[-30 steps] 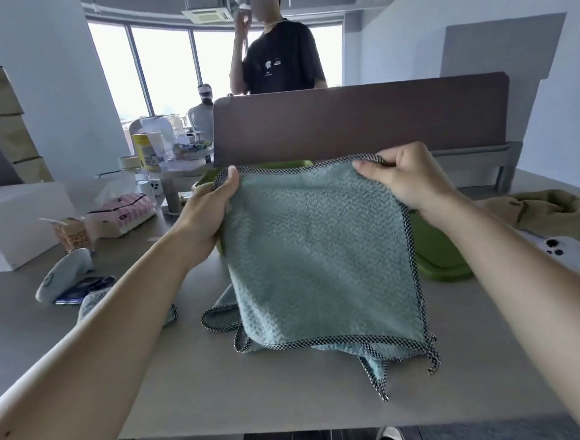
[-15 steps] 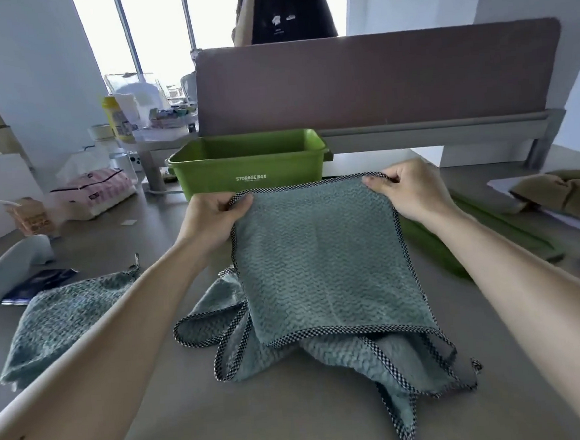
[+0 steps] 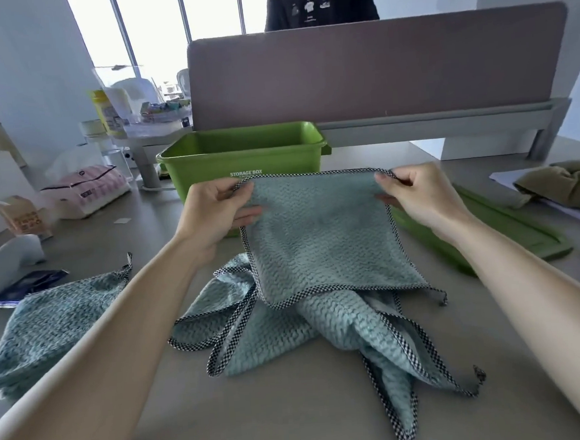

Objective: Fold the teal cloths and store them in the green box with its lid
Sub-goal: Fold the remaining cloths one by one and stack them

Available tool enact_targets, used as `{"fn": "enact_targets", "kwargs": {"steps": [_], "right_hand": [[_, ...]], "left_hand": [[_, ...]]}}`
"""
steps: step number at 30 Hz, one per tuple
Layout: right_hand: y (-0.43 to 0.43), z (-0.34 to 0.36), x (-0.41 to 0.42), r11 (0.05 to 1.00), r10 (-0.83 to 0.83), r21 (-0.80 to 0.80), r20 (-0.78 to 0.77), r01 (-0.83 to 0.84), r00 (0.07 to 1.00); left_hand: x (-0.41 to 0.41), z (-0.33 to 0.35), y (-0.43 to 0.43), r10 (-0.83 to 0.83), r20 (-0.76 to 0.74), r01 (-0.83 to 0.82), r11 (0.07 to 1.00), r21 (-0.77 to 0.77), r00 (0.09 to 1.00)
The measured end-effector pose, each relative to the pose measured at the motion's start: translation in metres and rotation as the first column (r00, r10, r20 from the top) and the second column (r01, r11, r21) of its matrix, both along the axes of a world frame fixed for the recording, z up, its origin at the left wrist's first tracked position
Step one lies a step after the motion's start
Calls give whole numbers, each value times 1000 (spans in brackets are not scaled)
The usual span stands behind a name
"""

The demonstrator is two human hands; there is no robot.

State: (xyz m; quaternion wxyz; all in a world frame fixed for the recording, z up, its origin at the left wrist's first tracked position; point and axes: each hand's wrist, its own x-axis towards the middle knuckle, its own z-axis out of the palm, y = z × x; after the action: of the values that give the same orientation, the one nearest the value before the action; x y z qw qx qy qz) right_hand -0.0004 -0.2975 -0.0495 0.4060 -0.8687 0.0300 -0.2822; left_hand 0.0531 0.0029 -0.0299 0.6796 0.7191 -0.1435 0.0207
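A teal cloth [image 3: 320, 238] with a checkered hem hangs in front of me. My left hand [image 3: 214, 213] pinches its top left corner and my right hand [image 3: 417, 197] pinches its top right corner. Its lower edge rests on a crumpled pile of teal cloths [image 3: 341, 333] on the table. Another teal cloth [image 3: 49, 326] lies folded at the left, apart from my hands. The open green box [image 3: 243, 161], marked STORAGE BOX, stands just behind the held cloth. Its green lid [image 3: 509, 228] lies flat on the table to the right.
A person in a black shirt [image 3: 318, 3] stands behind a brown desk divider [image 3: 374, 69]. A tissue pack [image 3: 84, 191], a small carton [image 3: 24, 217] and a white object [image 3: 6, 263] sit at the left. An olive garment [image 3: 567, 183] lies at the right.
My view has tilted down and the box has come into sight. Both hands have lowered the held cloth toward the table, keeping hold of its top corners.
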Motion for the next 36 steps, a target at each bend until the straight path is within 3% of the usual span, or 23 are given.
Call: {"fn": "enact_targets", "kwargs": {"steps": [2,5,10,18,25,30,36], "right_hand": [[2,5,-9,998,-18,-51,51,20,999],[-1,3,-19,994,93,-64,51,-90,994],[-14,-5,-42,977,208,-35,-68,-210,976],[-34,-19,-77,922,334,-98,-291,-375,897],[-32,-16,-81,866,387,-212,-291,-454,875],[-34,-10,-86,856,424,-190,-273,-480,864],[-35,-10,-88,780,412,-280,-443,-560,796]], "left_hand": [[-6,-2,2,-17,27,18,999,-34,999],[-16,-7,8,-57,33,58,997,-58,998],[-43,-13,12,-111,182,117,993,-19,977],[-68,-26,29,-278,336,210,952,223,900],[-67,-35,44,-401,441,295,911,289,803],[-68,-33,44,-427,473,320,901,293,771],[-66,-37,43,-537,471,327,827,456,700]]}}
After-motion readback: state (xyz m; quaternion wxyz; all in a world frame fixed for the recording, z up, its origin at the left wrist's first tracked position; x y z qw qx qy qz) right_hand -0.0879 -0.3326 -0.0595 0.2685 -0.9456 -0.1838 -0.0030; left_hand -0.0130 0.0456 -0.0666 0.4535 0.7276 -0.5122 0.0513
